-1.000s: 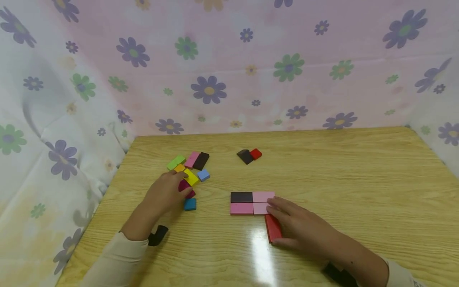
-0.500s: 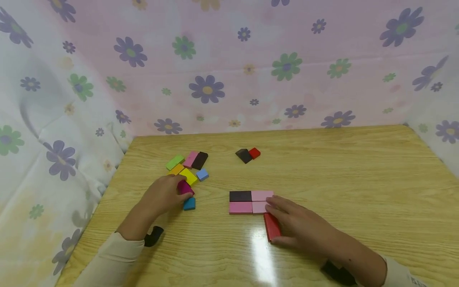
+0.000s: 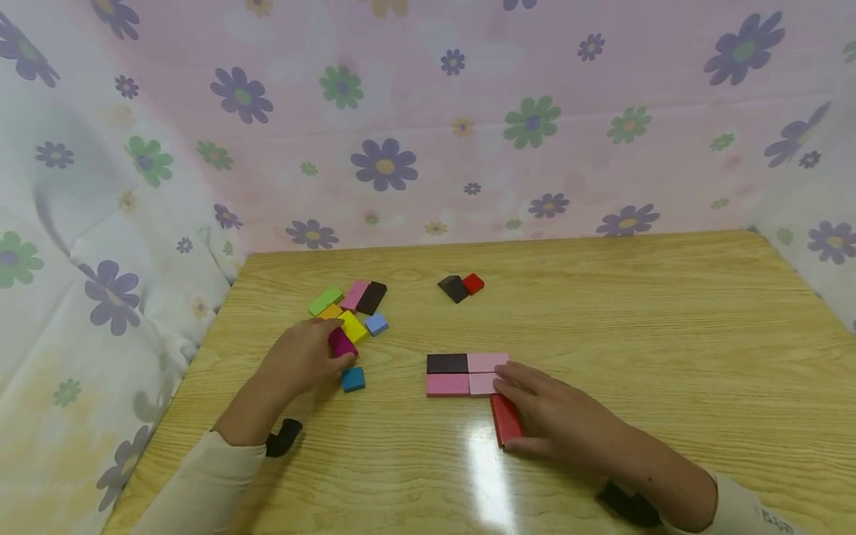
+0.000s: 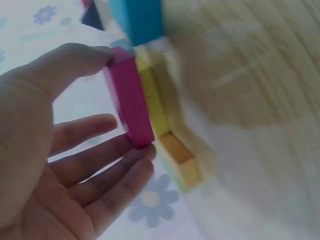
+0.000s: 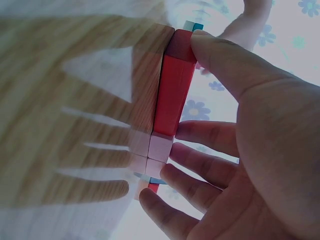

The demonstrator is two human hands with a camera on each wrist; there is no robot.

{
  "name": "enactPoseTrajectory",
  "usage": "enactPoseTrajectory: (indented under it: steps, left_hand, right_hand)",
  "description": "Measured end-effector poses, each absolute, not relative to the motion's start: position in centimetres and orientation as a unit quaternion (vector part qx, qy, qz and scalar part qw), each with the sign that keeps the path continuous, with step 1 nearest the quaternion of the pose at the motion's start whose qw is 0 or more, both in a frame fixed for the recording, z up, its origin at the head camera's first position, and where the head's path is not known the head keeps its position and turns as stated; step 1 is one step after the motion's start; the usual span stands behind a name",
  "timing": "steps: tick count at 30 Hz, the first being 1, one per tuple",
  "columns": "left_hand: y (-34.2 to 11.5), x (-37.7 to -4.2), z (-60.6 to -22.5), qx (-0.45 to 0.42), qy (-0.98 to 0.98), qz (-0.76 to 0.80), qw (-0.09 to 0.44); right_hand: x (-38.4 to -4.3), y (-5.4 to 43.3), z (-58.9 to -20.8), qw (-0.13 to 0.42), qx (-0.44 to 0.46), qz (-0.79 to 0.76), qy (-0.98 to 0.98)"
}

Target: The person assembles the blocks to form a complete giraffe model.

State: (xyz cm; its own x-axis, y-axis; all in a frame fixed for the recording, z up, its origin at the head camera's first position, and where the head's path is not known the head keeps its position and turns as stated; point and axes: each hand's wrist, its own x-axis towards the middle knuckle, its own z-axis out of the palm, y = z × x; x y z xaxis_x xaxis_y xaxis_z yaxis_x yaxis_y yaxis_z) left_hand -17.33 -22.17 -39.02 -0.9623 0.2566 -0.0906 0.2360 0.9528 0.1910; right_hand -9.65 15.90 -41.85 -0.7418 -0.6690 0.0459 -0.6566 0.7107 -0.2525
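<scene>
My left hand pinches a magenta block, thumb at one end and fingertips at the other, as the left wrist view shows. Beside that block lie a yellow block and an orange block, partly covered by the fingers. A teal block sits nearer me, apart from the magenta one. My right hand holds a red block lengthwise between thumb and index finger. The red block meets the pale pink blocks, which form a flat rectangle with a black block and a darker pink block. Other right fingertips touch the pale pink side.
Behind my left hand lie a lime green block, a pink block, a black block and a light blue block. Farther back, a dark wedge touches a small red block. Flowered cloth walls the wooden table.
My left hand has drawn the magenta block slightly to the left and away from me, widening its gap to the teal block. The right hand keeps its place on the red block.
</scene>
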Motion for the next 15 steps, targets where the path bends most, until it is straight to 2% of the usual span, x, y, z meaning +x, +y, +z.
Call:
enactPoseTrajectory:
  steps: [3,10,15]
  left_hand:
    - [-21.5,-16.8,-38.3,0.131,0.986,0.093,0.037]
    - [-18.3,-14.1,-37.0,0.226,0.968,0.099,-0.049]
    - [-15.9,-11.9,-37.3,0.272,0.956,0.101,-0.038]
  right_hand:
    - [-9.6,15.9,-41.8,0.029,-0.357,-0.128,0.925]
    - [-9.5,16.0,-41.8,0.033,-0.355,-0.135,0.925]
    - [-9.5,15.9,-41.7,0.037,-0.354,-0.135,0.925]
